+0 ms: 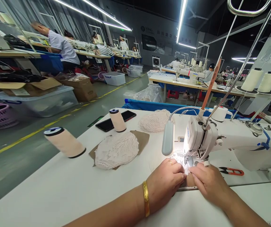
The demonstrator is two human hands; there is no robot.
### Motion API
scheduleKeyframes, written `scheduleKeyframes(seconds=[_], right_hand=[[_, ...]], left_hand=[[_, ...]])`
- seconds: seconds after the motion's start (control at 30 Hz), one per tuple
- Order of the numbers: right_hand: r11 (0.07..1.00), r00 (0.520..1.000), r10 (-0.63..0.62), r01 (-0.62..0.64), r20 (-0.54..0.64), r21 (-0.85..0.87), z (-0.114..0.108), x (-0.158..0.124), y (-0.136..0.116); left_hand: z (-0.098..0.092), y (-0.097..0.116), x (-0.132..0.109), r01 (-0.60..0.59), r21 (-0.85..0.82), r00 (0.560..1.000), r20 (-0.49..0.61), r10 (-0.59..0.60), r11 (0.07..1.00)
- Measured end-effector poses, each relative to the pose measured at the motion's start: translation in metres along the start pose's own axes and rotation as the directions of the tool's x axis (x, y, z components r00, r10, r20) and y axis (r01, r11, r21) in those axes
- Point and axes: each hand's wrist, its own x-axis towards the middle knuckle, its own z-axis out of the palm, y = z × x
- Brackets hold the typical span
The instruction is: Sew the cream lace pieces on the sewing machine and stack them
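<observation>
A piece of white lace [180, 154] lies under the needle area of a white sewing machine [198, 135], lit brightly by its lamp [168, 138]. My left hand [165, 178], with a ring and a gold bracelet, has its fingers curled and closed on the lace's near left edge. From the other side, my right hand [210, 183] pinches the lace edge between thumb and forefinger, close to the presser foot. Brown paper [190, 181] shows between the hands. The needle tip is lost in glare. Orange-handled thread snips [232, 171] lie right of my right hand.
On the table's left are a stack of lace pieces [118, 149] on brown card, another lace pile [153, 121], two thread cones [64, 142] and a phone [107, 124]. Thread cones [252, 80] stand on a rack at right. Co-workers sit at machines beyond; plastic bins [114, 78] line the aisle.
</observation>
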Motion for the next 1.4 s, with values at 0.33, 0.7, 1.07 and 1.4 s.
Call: scheduleKeyframes(seconds=[0.33,0.7,1.07,1.4], right_hand=[[1.000,1.000,0.010,-0.010,-0.001,0.023,-0.002,0.001,-0.003],[1.000,1.000,0.002,-0.003,-0.016,-0.008,-0.001,0.002,-0.002],[0.991,0.991,0.135,-0.135,0.018,0.020,0.000,0.007,-0.001],[0.980,0.979,0.196,-0.197,0.055,0.012,0.000,0.012,-0.001]], left_hand=[[0.001,-0.001,-0.001,0.004,-0.017,1.000,0.010,-0.004,1.000],[0.002,-0.001,0.001,-0.002,0.008,1.000,0.007,0.002,1.000],[0.001,-0.001,0.005,0.042,0.097,0.999,0.029,-0.045,0.994],[0.000,-0.005,0.010,0.145,0.121,0.981,0.115,-0.159,0.982]])
